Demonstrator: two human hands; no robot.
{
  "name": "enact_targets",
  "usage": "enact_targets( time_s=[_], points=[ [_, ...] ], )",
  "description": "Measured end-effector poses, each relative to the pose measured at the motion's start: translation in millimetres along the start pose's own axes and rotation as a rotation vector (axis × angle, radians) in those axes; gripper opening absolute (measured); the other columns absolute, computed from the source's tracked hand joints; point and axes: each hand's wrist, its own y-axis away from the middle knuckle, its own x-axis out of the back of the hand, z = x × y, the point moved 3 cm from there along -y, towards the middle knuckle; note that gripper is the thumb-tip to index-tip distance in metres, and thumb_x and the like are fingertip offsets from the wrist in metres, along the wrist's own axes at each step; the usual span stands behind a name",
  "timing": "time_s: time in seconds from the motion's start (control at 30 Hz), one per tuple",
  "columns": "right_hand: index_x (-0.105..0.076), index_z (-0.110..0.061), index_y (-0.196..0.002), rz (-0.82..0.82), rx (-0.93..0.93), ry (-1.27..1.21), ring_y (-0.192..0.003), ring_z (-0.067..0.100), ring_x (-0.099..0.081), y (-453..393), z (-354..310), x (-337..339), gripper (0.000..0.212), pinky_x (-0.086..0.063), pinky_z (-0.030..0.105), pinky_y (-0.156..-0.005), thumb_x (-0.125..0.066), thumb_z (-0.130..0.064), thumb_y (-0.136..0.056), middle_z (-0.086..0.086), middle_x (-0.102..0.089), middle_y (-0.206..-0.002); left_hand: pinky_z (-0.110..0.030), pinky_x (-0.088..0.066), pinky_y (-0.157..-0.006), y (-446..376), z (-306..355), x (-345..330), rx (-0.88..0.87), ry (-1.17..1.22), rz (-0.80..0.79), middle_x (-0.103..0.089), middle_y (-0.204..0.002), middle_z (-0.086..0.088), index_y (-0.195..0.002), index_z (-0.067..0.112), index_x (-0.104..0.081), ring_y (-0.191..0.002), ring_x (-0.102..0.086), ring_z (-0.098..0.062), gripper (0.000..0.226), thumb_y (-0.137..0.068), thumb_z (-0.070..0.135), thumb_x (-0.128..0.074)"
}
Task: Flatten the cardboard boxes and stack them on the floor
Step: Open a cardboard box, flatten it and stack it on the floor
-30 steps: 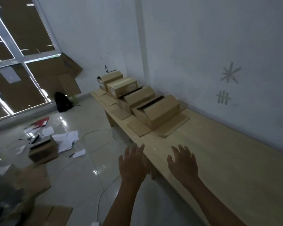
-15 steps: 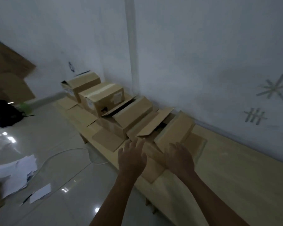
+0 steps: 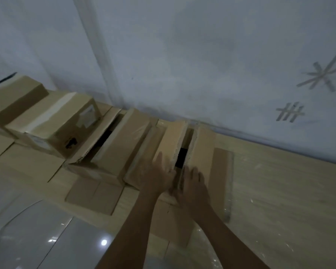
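Several brown cardboard boxes stand in a row on a long wooden bench (image 3: 279, 191) against the wall. The nearest box (image 3: 200, 150) has its top flaps half raised with a dark gap between them. My left hand (image 3: 159, 175) lies with straight fingers on the left top flap at the near end. My right hand (image 3: 192, 185) touches the near end of the right flap, fingers extended. A second open box (image 3: 124, 148) sits just left of it. Further left stand a taped box (image 3: 62, 121) and another shut box (image 3: 14, 96).
The white wall (image 3: 202, 55) runs right behind the boxes, with tape marks on it. Loose flaps lie flat on the bench around the boxes. Glossy tiled floor (image 3: 47, 239) with a thin cable lies at the lower left. Bare bench surface extends to the right.
I have stepped closer to the bench. Both hands moved forward from the air and now touch the nearest box's top flaps.
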Motion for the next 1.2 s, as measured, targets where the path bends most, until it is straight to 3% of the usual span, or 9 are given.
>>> enact_targets(
  time_s=[0.07, 0.13, 0.4, 0.57, 0.7, 0.8, 0.9, 1.07, 1.2],
  points=[
    [-0.014, -0.008, -0.156, 0.079, 0.021, -0.023, -0.143, 0.047, -0.027, 8, 5, 1, 0.080, -0.037, 0.052, -0.111, -0.030, -0.052, -0.091, 0.025, -0.023, -0.157, -0.057, -0.028, -0.117, -5, -3, -16, 0.024, -0.083, -0.113, -0.011, -0.168, -0.007, -0.161, 0.032, 0.003, -0.151, -0.022, -0.038, 0.114, -0.068, 0.098, -0.005],
    [-0.028, -0.002, -0.151, 0.121, 0.005, -0.115, -0.132, 0.049, -0.045, 11, 17, -7, 0.070, -0.048, 0.056, -0.101, -0.029, -0.041, -0.093, 0.029, -0.043, -0.146, -0.057, -0.033, -0.114, 6, 2, -24, 0.047, -0.120, -0.222, -0.008, -0.167, -0.018, -0.159, 0.036, 0.007, -0.147, -0.026, -0.044, 0.101, -0.080, 0.091, -0.021],
    [-0.028, -0.005, -0.150, 0.189, -0.029, -0.115, -0.128, 0.050, -0.049, 35, 74, -18, 0.079, -0.053, 0.060, -0.088, -0.042, -0.048, -0.086, 0.030, -0.044, -0.146, -0.045, -0.050, -0.091, 45, 52, -51, 0.069, -0.173, -0.108, -0.031, -0.147, -0.014, -0.153, 0.046, -0.016, -0.114, -0.052, -0.042, 0.092, -0.075, 0.077, -0.052],
    [-0.008, -0.012, -0.152, 0.363, -0.057, -0.424, -0.149, 0.028, -0.016, 81, 116, 13, 0.087, -0.023, 0.044, -0.121, -0.018, -0.069, -0.087, 0.007, -0.012, -0.160, -0.042, -0.053, -0.092, 61, 82, -67, -0.062, 0.036, -0.154, -0.045, -0.140, -0.010, -0.150, 0.048, -0.031, -0.112, -0.061, -0.036, 0.090, -0.068, 0.078, -0.053],
    [-0.023, -0.031, -0.155, 0.546, -0.210, -0.731, -0.134, 0.009, -0.046, 103, 142, 28, 0.062, -0.042, 0.028, -0.109, -0.046, -0.040, -0.098, -0.014, -0.038, -0.153, -0.042, -0.047, -0.105, 64, 92, -58, -0.124, 0.182, -0.274, -0.037, -0.156, -0.010, -0.154, 0.047, -0.028, -0.131, -0.053, -0.031, 0.081, -0.082, 0.069, -0.056],
    [-0.040, -0.032, -0.146, 0.741, -0.445, -0.927, -0.079, 0.026, -0.064, 114, 164, 32, 0.052, -0.054, 0.033, -0.070, -0.055, -0.022, -0.098, 0.004, -0.069, -0.116, -0.041, -0.041, -0.111, 68, 86, -35, -0.186, 0.275, -0.296, -0.039, -0.159, 0.007, -0.155, 0.042, -0.029, -0.140, -0.046, -0.018, 0.067, -0.094, 0.062, -0.047],
    [-0.060, -0.017, -0.129, 0.871, -0.766, -1.278, -0.100, 0.022, -0.067, 124, 197, 11, 0.042, -0.056, 0.040, -0.092, -0.071, -0.022, -0.089, -0.004, -0.065, -0.111, -0.025, -0.049, -0.084, 66, 79, -3, -0.230, 0.270, -0.138, -0.059, -0.134, 0.013, -0.149, 0.030, -0.045, -0.102, -0.063, -0.006, 0.045, -0.106, 0.043, -0.039],
    [-0.053, -0.009, -0.129, 0.696, -1.120, -1.643, -0.106, 0.027, -0.062, 125, 240, -36, 0.063, -0.055, 0.048, -0.091, -0.084, -0.022, -0.076, 0.009, -0.060, -0.121, -0.043, -0.046, -0.085, 44, 49, 8, -0.063, 0.063, 0.144, -0.063, -0.127, -0.020, -0.146, 0.011, -0.043, -0.111, -0.062, -0.041, 0.041, -0.108, 0.020, -0.031],
    [-0.046, -0.005, -0.134, 0.504, -1.177, -1.073, -0.117, 0.040, -0.056, 125, 246, -23, 0.083, -0.051, 0.046, -0.097, -0.087, -0.039, -0.070, 0.024, -0.053, -0.135, -0.047, -0.046, -0.089, 34, 38, -9, 0.103, -0.110, 0.067, -0.044, -0.147, -0.016, -0.155, 0.018, -0.025, -0.126, -0.052, -0.039, 0.062, -0.098, 0.008, -0.047]
  ],
)
